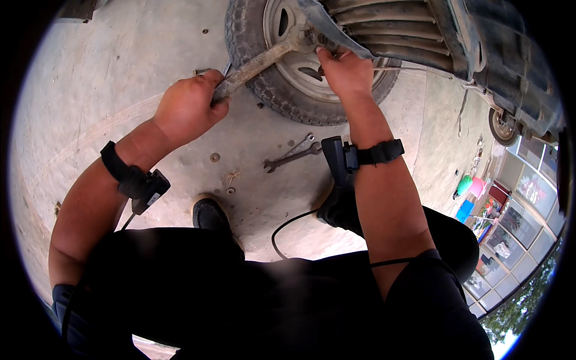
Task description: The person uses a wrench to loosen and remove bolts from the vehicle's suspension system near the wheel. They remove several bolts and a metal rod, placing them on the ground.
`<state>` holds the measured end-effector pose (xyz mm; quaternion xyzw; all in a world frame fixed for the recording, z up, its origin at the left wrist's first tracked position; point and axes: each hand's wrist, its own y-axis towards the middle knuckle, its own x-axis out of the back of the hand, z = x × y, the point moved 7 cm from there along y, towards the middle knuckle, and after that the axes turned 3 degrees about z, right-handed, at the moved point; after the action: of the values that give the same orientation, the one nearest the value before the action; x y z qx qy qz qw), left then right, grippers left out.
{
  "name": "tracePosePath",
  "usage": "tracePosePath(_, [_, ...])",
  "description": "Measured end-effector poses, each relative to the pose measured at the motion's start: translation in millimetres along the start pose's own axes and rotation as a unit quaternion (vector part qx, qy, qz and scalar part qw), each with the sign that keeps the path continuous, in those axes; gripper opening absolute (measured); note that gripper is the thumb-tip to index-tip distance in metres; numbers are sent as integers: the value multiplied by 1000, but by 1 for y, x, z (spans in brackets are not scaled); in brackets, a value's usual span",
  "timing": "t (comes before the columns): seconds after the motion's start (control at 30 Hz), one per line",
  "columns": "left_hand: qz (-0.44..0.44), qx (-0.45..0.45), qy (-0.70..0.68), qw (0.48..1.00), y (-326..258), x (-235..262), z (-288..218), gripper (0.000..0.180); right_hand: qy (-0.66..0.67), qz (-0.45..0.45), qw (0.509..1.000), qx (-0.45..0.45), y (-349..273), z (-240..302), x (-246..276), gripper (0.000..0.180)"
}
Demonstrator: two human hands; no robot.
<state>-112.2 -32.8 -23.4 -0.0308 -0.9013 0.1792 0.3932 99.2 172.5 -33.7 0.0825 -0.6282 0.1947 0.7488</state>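
Observation:
My left hand is wrapped round the end of a long, worn brown handle, which looks like that of a hammer. The tool slants up to the right, and its dark head end lies over the middle of a wheel with a black treaded tyre and a pale rim. My right hand is closed at the hub, close beside that head end. Its fingertips are pressed together, and what they grip there is hidden. Dark curved bodywork covers part of the wheel above my right hand.
Two spanners lie crossed on the concrete floor before the wheel. A washer and a small nut lie near my left shoe. A ribbed vehicle panel overhangs at upper right; a smaller wheel stands beyond.

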Motion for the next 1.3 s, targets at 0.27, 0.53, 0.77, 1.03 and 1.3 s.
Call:
tracePosePath(0.27, [-10,-9,-3,1000,1,0,1,25,-40,115,992,-22,12,5,-3,43])
tracePosePath(0.53, [-4,-7,-11,1000,3,-2,3,25,5,-49,998,47,13,1,4,48])
tracePosePath(0.77, [3,4,-12,1000,2,-3,7,26,-106,55,991,-56,3,16,13,49])
tracePosePath(1.03, [11,-3,-15,1000,4,-5,5,28,24,-16,997,67,14,0,8,56])
tracePosePath(1.3, [6,-1,-14,1000,3,-6,7,28,-22,-32,991,127,19,1,4,56])
